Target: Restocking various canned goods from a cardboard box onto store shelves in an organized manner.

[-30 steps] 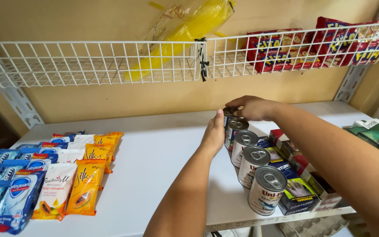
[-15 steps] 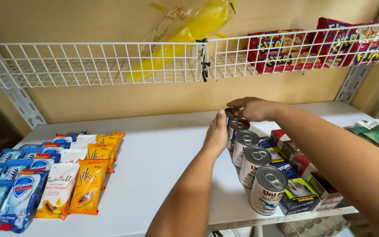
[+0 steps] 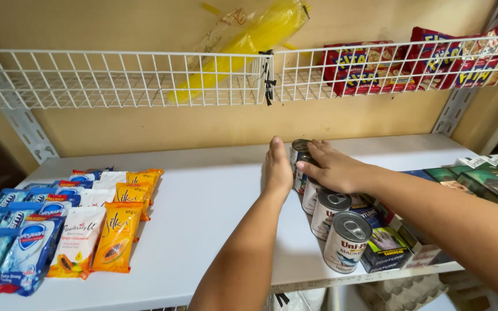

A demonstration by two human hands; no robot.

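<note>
Far left of the white shelf (image 3: 214,213), near its front-left corner: glossy flat soap sachets (image 3: 79,230), blue, white & orange, laid in overlapping rows, soft film packs. Mid shelf is smooth painted board. Then my left hand (image 3: 276,168), palm flat & upright, fingers pressed together and pointing toward the back wall, its inner side against the left flank of the rear can (image 3: 299,154). That can is the last in a row of cans (image 3: 341,230) running from the shelf's back toward its front-right edge; it stands upright, long axis vertical, ribbed metal lid, paper label. It sits just right of the left fingers & directly under my right hand (image 3: 335,170), which is nearer: fingers lightly spread & draped over the lid, thumb side toward the left hand. Can't tell if the right fingers truly clamp it or only rest on top. Right of the row: small cardboard boxes (image 3: 396,245), hard-edged, packed tight to the front-right corner. Above, a white wire rack (image 3: 145,78) w/ crinkly red snack bags (image 3: 370,66) & a yellow plastic bag (image 3: 249,43).
</note>
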